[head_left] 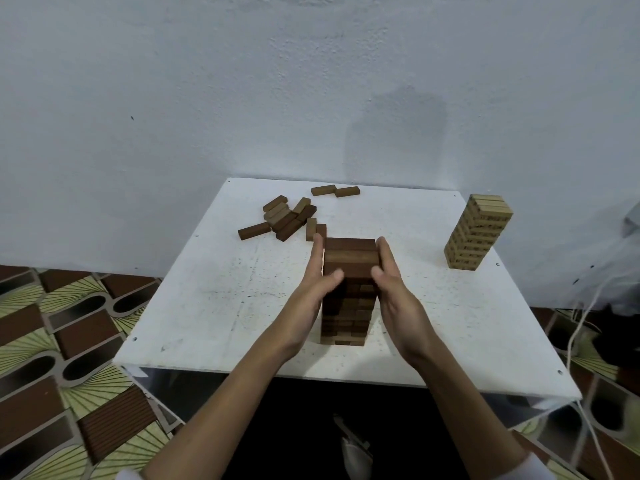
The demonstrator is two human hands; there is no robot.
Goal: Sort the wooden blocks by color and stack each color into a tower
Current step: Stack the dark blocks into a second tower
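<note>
A tower of dark brown blocks (349, 292) stands in the middle of the white table (214, 292). My left hand (317, 282) lies flat against its left side near the top, fingers straight. My right hand (389, 282) presses the right side the same way. A finished tower of light tan blocks (478, 233) stands at the table's right. A loose heap of dark blocks (284, 216) lies at the back left, with two more blocks (335, 191) near the far edge and two short ones (316, 230) just behind the dark tower.
The table stands against a pale wall. Patterned floor tiles (69, 341) show on both sides. White cords (578, 327) hang off the right. A single dark block (254, 231) lies apart at the heap's left.
</note>
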